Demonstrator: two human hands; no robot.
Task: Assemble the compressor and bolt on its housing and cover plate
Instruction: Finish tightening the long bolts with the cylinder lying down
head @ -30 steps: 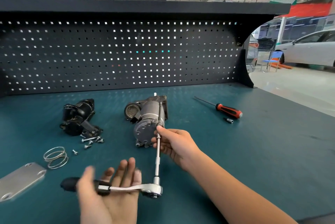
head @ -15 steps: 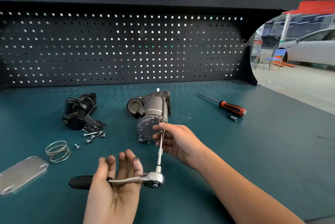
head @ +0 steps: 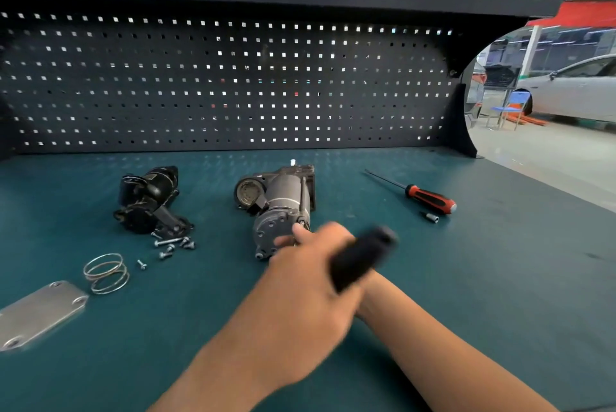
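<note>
While left hand (head: 300,305) grips black handle (head: 363,255), compressor (head: 283,205) lies lengthwise, cap nearest

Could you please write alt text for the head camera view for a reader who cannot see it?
A blurred left hand grips a black ratchet handle over the right hand, beside a grey compressor on a teal workbench; loose bolts, a spring and cover plate lie left.

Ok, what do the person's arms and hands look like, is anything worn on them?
Both forearms are bare, with no sleeves in view. The left hand and right hand wear no gloves; no watch, ring or wristband shows. The left hand is blurred, so fine detail is lost.
</note>
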